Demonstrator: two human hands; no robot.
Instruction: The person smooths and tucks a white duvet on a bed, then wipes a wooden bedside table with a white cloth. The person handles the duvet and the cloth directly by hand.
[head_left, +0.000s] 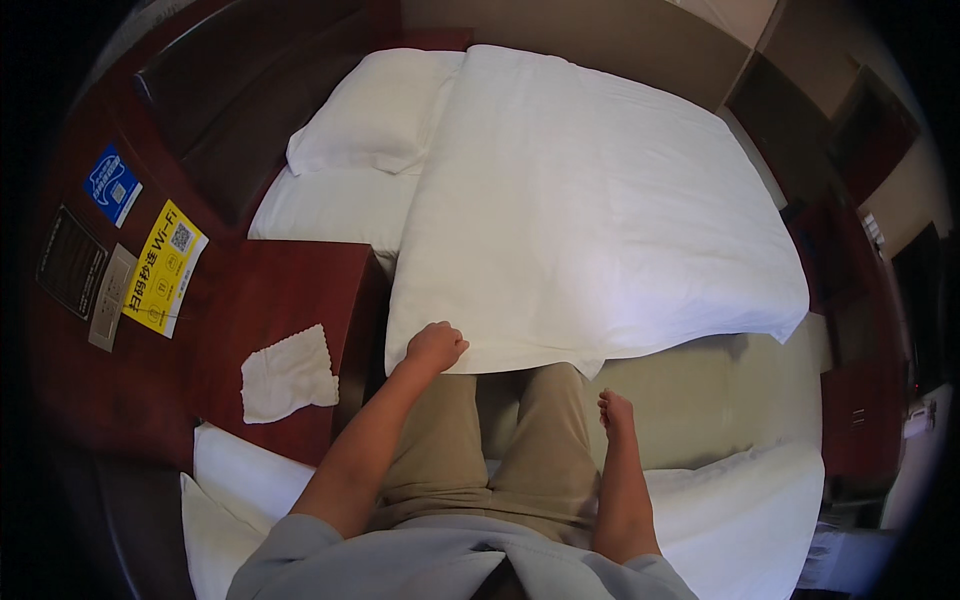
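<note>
A white duvet (592, 202) lies over the bed in front of me, its near edge hanging by my knees. My left hand (437, 347) is a closed fist over the duvet's near left part, just inside the edge. No bunched cloth shows in it, and its underside is hidden. To the right, my right hand (616, 412) hovers below a drooping point of that edge, apart from it. Its fingers are curled, with nothing visible in them. A white pillow (375, 112) rests at the bed's head, on the white sheet (334, 210).
On my left stands a dark red wooden nightstand (300, 277) with a white cloth (289, 375) on it. Behind me is a second bed with white bedding (742, 517). A pale strip of floor (675, 405) runs between the beds. A wooden cabinet (862, 420) lines the right side.
</note>
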